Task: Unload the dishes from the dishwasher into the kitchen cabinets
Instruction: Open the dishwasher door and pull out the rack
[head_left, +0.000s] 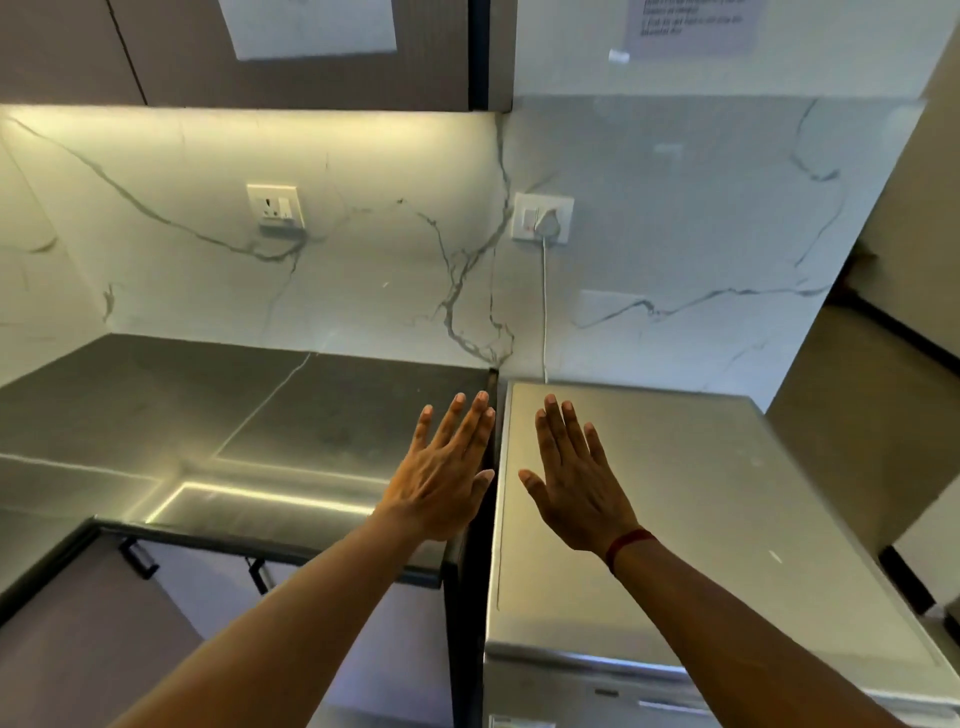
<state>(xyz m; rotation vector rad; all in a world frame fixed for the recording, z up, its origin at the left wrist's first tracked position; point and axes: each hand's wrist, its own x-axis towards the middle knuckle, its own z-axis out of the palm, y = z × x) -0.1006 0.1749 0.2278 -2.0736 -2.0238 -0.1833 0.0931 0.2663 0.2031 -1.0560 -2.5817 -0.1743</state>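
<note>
The left hand (448, 480) is hovering over the right edge of the dark worktop (156, 405), fingers spread flat and holding nothing. Just beside it, the right hand (574, 491) is hanging likewise splayed and empty above the near left corner of the steel appliance top (727, 519). No dishes are showing. Probably that appliance is the dishwasher, so both hands should be dropping to its front, looking for the door.
</note>
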